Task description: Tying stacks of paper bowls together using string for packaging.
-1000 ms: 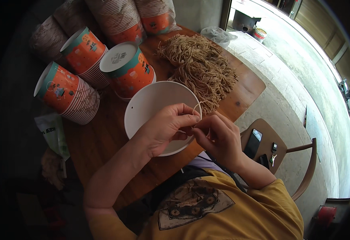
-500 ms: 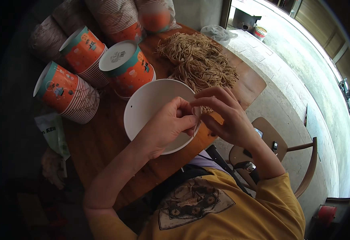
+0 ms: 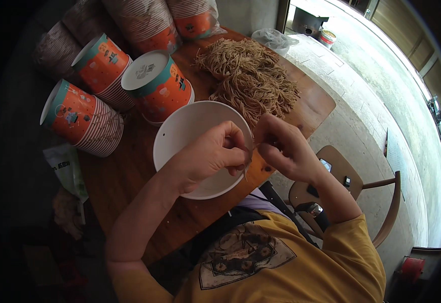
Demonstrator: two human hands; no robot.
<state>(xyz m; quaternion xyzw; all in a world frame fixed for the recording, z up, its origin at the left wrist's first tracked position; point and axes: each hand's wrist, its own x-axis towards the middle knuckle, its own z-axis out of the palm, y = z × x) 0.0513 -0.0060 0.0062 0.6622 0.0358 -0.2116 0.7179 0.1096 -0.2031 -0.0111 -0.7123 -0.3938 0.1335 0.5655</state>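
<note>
My left hand point(image 3: 208, 154) is over the right half of a white bowl point(image 3: 177, 134), its thumb and fingers pinched on a thin pale strand point(image 3: 246, 174). A short end of the strand dangles below those fingertips, and it is too fine to tell what it is made of. Beside the bowl's right rim, my right hand point(image 3: 286, 151) is closed with its fingers curled in. It seems to pinch the same strand, though the fingertips are partly hidden. Just beyond my hands, a tangled heap of tan, noodle-like strands point(image 3: 251, 76) lies on the wooden table point(image 3: 314, 96).
Stacks of orange and teal paper cups point(image 3: 155, 88) crowd the table's left and far side, some wrapped in clear plastic. A clear plastic bag point(image 3: 273, 40) is at the far edge. To the right stands a wooden chair point(image 3: 339, 164) with small dark devices on its seat.
My right hand's fingers have curled in from a spread pose into a closed grip. The left hand keeps its pinch in nearly the same place.
</note>
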